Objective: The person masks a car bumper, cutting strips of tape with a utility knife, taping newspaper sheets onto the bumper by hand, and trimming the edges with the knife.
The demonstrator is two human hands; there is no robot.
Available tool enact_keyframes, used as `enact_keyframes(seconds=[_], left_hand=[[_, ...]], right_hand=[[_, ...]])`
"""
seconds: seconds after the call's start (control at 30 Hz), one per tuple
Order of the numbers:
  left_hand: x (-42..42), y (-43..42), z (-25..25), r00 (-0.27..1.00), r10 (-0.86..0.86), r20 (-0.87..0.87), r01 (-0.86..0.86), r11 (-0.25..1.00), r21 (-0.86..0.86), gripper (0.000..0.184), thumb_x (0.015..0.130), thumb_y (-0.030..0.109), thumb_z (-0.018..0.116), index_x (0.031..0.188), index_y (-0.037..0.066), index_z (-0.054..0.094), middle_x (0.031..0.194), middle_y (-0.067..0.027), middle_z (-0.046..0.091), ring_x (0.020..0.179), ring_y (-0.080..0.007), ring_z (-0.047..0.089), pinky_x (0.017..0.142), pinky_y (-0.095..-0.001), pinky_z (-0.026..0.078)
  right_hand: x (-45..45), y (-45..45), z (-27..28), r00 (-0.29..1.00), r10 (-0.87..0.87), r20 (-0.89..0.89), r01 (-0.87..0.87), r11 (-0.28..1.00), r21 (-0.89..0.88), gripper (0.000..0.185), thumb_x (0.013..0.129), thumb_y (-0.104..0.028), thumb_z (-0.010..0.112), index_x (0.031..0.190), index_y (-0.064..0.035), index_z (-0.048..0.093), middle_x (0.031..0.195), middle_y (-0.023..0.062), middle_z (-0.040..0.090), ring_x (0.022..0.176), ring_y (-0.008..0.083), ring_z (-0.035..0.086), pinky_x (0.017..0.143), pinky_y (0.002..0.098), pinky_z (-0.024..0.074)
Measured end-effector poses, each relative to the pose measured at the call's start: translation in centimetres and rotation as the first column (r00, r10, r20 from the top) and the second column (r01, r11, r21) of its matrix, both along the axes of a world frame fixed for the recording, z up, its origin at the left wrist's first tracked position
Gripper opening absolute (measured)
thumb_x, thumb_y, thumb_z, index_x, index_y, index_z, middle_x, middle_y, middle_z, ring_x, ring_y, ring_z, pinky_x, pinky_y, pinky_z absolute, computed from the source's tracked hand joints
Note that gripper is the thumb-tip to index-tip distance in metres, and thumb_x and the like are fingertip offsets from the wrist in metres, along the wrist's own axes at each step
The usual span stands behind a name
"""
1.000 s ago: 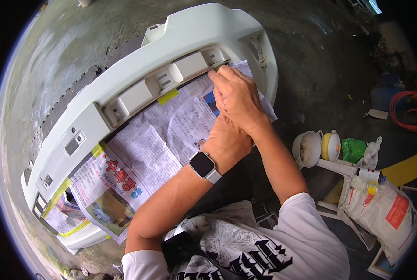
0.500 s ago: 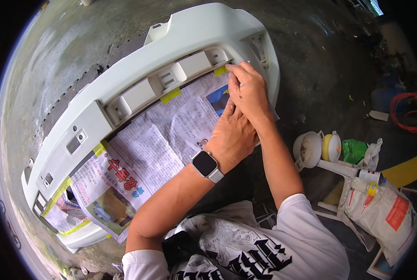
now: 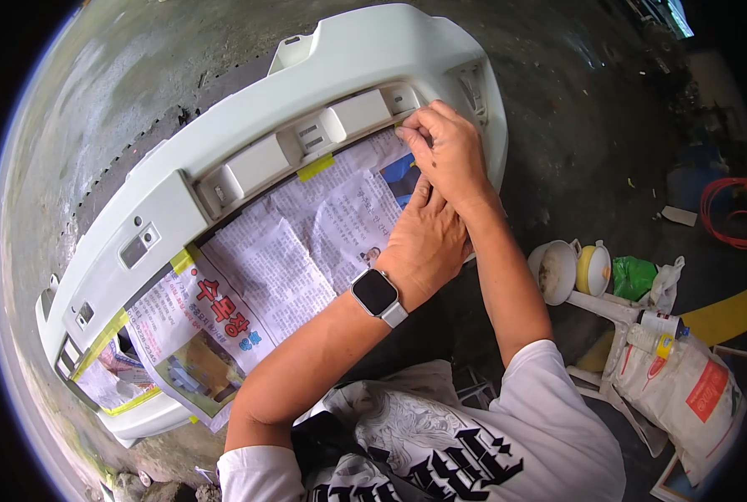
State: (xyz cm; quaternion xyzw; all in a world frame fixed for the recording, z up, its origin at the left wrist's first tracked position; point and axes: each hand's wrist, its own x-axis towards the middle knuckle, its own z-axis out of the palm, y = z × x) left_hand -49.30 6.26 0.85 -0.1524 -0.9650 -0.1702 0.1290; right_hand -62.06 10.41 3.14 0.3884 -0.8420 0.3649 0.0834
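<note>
A pale, whitish car bumper (image 3: pixel 248 125) lies across the view. Sheets of newspaper (image 3: pixel 286 243) cover its opening, fixed along the edge with strips of yellow masking tape (image 3: pixel 316 167). My right hand (image 3: pixel 447 155) is closed, its fingertips pinched at the paper's upper right edge, over a tape strip that they nearly hide. Below it my left hand (image 3: pixel 428 238), with a watch (image 3: pixel 375 292) on the wrist, lies flat on the newspaper. Its fingers are stretched out and partly covered by my right wrist.
To the right stand a whitish pan-like container (image 3: pixel 555 272), a yellow-and-white roll (image 3: pixel 593 268) and a green bag (image 3: pixel 633 278). Nearer are bottles (image 3: pixel 654 335) and a white sack with a red label (image 3: pixel 683 402). A red hose (image 3: pixel 721 213) is coiled farther right.
My right fingertips have shifted left over the tape strip, which is now mostly covered. My left hand stays on the newspaper. The view has shifted slightly.
</note>
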Motion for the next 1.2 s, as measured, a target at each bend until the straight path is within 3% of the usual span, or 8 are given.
enact_keyframes(seconds=[0.2,0.33,0.4,0.73,0.8,0.93,1.03,1.2], left_hand=[[0.2,0.0,0.4,1.0,0.018,0.024,-0.017,1.0,-0.008,0.075,0.102,0.047,0.057,0.163,0.008,0.039,0.166,-0.0176,0.041,0.16,-0.0359,0.028,0.133,-0.0546,0.016],[0.2,0.0,0.7,0.998,0.037,0.054,-0.037,0.999,-0.007,0.08,0.1,0.05,0.06,0.161,0.003,0.039,0.164,-0.0183,0.043,0.159,-0.0364,0.031,0.132,-0.0526,0.019],[0.2,-0.1,0.8,0.997,0.038,0.064,-0.039,0.999,0.005,0.082,0.099,0.051,0.061,0.16,0.001,0.039,0.164,-0.0185,0.043,0.158,-0.0367,0.032,0.131,-0.0518,0.021],[0.1,0.1,0.5,0.999,0.034,0.039,-0.035,0.999,0.026,0.084,0.099,0.053,0.061,0.159,-0.001,0.04,0.163,-0.0202,0.043,0.156,-0.0361,0.035,0.13,-0.051,0.024],[0.1,0.0,0.6,0.998,0.04,0.039,-0.041,0.999,0.025,0.084,0.099,0.054,0.061,0.159,-0.001,0.04,0.163,-0.0202,0.044,0.156,-0.036,0.035,0.13,-0.051,0.025],[0.1,0.0,0.7,0.999,0.037,0.032,-0.037,0.999,0.009,0.084,0.099,0.054,0.061,0.159,-0.001,0.04,0.162,-0.0198,0.044,0.156,-0.0359,0.036,0.129,-0.051,0.025],[0.0,0.1,0.6,0.999,0.041,0.018,-0.042,0.999,0.02,0.083,0.098,0.054,0.063,0.157,-0.001,0.042,0.161,-0.0195,0.045,0.155,-0.0359,0.036,0.129,-0.0512,0.026],[0.2,0.3,1.1,0.996,0.023,-0.082,-0.022,1.0,0.02,0.079,0.093,0.051,0.07,0.15,-0.002,0.053,0.156,-0.0198,0.05,0.152,-0.0373,0.041,0.128,-0.0523,0.028]], right_hand=[[-0.5,0.4,0.5,0.998,-0.01,0.066,0.008,1.0,0.03,0.014,0.086,-0.007,0.083,0.089,0.0002,0.071,0.082,0.0074,0.064,0.07,0.0187,0.064,0.065,0.0353,0.0525],[-1.6,1.0,0.4,0.999,-0.033,0.039,0.03,0.997,0.076,0.015,0.087,-0.007,0.084,0.089,0.0001,0.071,0.082,0.0077,0.063,0.069,0.0186,0.064,0.065,0.0351,0.0524],[-2.0,1.2,0.3,0.997,-0.057,0.058,0.053,0.997,0.058,0.016,0.085,-0.013,0.083,0.087,-0.004,0.07,0.085,0.0103,0.066,0.078,0.0334,0.067,0.07,0.0447,0.053],[-2.7,1.9,-0.2,0.987,-0.119,-0.107,0.126,0.99,0.062,0.018,0.086,-0.013,0.082,0.091,-0.0065,0.067,0.091,0.0107,0.065,0.084,0.0363,0.067,0.073,0.0476,0.0536],[-2.3,1.7,-0.3,0.993,-0.1,-0.069,0.104,0.993,0.063,0.02,0.087,-0.013,0.083,0.096,-0.0038,0.068,0.091,0.0097,0.065,0.079,0.0279,0.066,0.074,0.0413,0.0542],[-2.1,1.5,-0.4,0.983,-0.149,-0.108,0.16,0.982,0.097,0.019,0.088,-0.013,0.083,0.095,-0.0038,0.067,0.091,0.0098,0.065,0.078,0.028,0.065,0.073,0.0411,0.0539],[-2.1,2.5,0.4,0.98,-0.176,-0.094,0.185,0.978,0.092,0.018,0.088,-0.013,0.08,0.092,-0.0061,0.064,0.092,0.0109,0.065,0.085,0.0361,0.067,0.074,0.0483,0.0535],[0.9,6.0,1.9,0.966,-0.256,-0.027,0.247,0.953,-0.178,0.009,0.095,-0.008,0.075,0.096,-0.0028,0.067,0.089,0.0078,0.064,0.076,0.0212,0.064,0.068,0.0366,0.0523]])
